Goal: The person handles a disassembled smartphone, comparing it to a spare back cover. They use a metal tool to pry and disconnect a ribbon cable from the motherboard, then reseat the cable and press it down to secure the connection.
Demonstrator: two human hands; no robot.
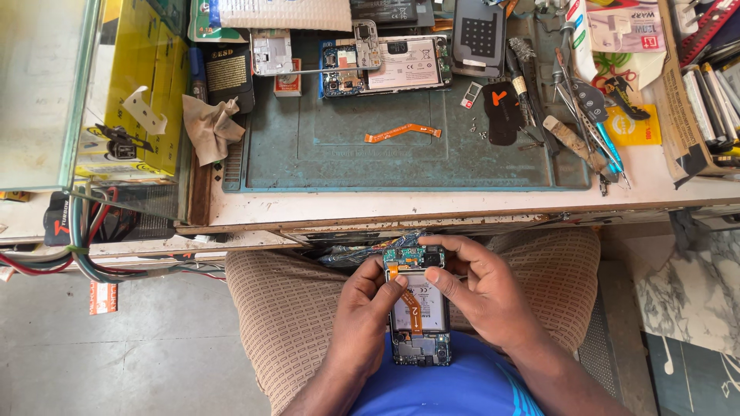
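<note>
I hold an opened phone point(420, 320) over my lap, its back cover off, showing a white battery, green circuit boards at both ends and an orange flex cable running down the middle. My left hand point(368, 304) grips its left side, with the thumb pressing near the cable's upper end. My right hand point(478, 289) holds the top right, fingers curled over the upper board.
On the bench, a teal work mat point(324, 146) carries a second opened phone point(385, 68), a loose orange flex cable point(402, 132), small screws and a black part point(502, 112). Screwdrivers and tweezers point(586, 115) lie at right. A crumpled cloth point(212, 127) and yellow boxes point(142, 85) sit left.
</note>
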